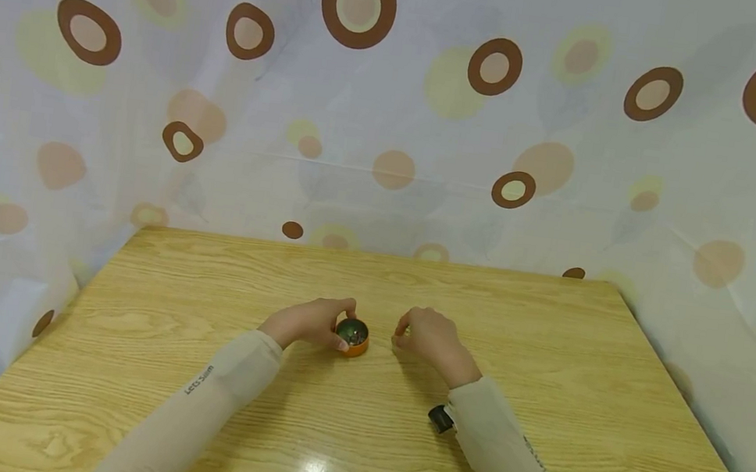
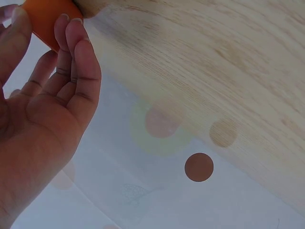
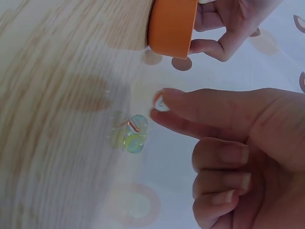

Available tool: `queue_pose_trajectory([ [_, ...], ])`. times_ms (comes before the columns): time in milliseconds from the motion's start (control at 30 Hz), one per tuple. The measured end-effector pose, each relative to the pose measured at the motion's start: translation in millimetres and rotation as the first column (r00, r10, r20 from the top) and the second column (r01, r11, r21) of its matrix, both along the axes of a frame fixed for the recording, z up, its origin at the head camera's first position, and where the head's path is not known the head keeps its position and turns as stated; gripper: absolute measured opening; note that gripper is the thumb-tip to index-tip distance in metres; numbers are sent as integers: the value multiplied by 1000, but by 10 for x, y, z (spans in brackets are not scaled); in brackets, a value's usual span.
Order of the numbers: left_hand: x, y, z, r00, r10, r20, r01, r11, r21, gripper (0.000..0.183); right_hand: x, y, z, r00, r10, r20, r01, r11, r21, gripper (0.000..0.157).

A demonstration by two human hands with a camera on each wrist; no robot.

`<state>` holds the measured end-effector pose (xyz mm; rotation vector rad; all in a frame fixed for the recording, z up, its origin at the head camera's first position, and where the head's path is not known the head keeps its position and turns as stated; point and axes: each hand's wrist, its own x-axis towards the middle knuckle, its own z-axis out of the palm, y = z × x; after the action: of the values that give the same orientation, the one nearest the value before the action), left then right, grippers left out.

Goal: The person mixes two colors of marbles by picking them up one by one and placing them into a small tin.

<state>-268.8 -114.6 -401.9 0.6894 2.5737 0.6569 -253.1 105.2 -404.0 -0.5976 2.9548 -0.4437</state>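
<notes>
A small round orange bowl (image 1: 357,351) with a dark green inside stands on the wooden table, small shiny pieces lying in it. My left hand (image 1: 318,321) grips it from the left, thumb at the near side and a finger at the far side. In the right wrist view my right hand (image 3: 238,138) pinches a clear glass marble (image 3: 160,101) with an orange-red streak between thumb and forefinger, the other fingers curled in. Two more marbles lie together below it, a red-streaked one (image 3: 137,123) and a yellow-green one (image 3: 134,143).
The wood-grain table (image 1: 205,262) spreads around both hands. A white curtain (image 1: 393,112) with brown, peach and yellow spots hangs behind it and along both sides. A black wrist device (image 1: 440,419) sits at the right sleeve.
</notes>
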Motion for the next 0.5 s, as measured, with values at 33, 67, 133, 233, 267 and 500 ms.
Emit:
queue_pose_trajectory([
  [33, 1, 1, 0, 1000, 0, 0, 0, 1000, 0, 38, 2, -2, 7, 1000, -4, -13, 4, 1000, -10, 11],
  [67, 1, 2, 0, 1000, 0, 0, 0, 1000, -1, 38, 3, -5, 16, 1000, -6, -26, 6, 1000, -20, 11],
  [133, 2, 3, 4, 1000, -1, 0, 1, 1000, -3, 38, 7, -11, 37, 999, -10, -49, 8, 999, -41, 13],
  [233, 1, 5, 12, 1000, 1, 9, -1, 1000, -2, 39, 7, -17, 55, 998, -18, -60, 13, 996, -84, 15],
  [267, 1, 6, 15, 1000, 1, 13, -1, 1000, 0, 39, 8, -21, 62, 998, -21, -64, 14, 995, -94, 16],
  [500, -6, 3, 8, 1000, -1, 12, 1, 1000, 8, 38, 9, -34, 84, 994, -14, -110, -1, 991, -136, 18],
])
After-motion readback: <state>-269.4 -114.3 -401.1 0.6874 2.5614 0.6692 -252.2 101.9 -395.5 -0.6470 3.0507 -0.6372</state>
